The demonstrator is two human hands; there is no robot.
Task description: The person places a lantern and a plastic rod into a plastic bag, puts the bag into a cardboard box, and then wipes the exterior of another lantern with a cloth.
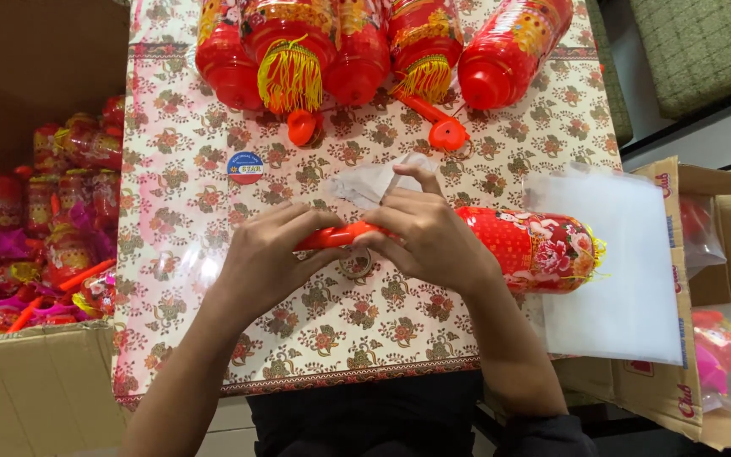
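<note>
Two hands clamped on one red cylindrical paper lantern, mid-table.
Left hand and right hand pinch its orange plastic handle; five lanterns crowd the floral table's far edge, near edge free.

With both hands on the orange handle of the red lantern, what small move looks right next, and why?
Probably draw the clear bag toward the orange handle. The left hand and right hand both grip that handle, the red lantern lies flat and unbagged on the patterned board, and the right index finger already touches the bag.
</note>
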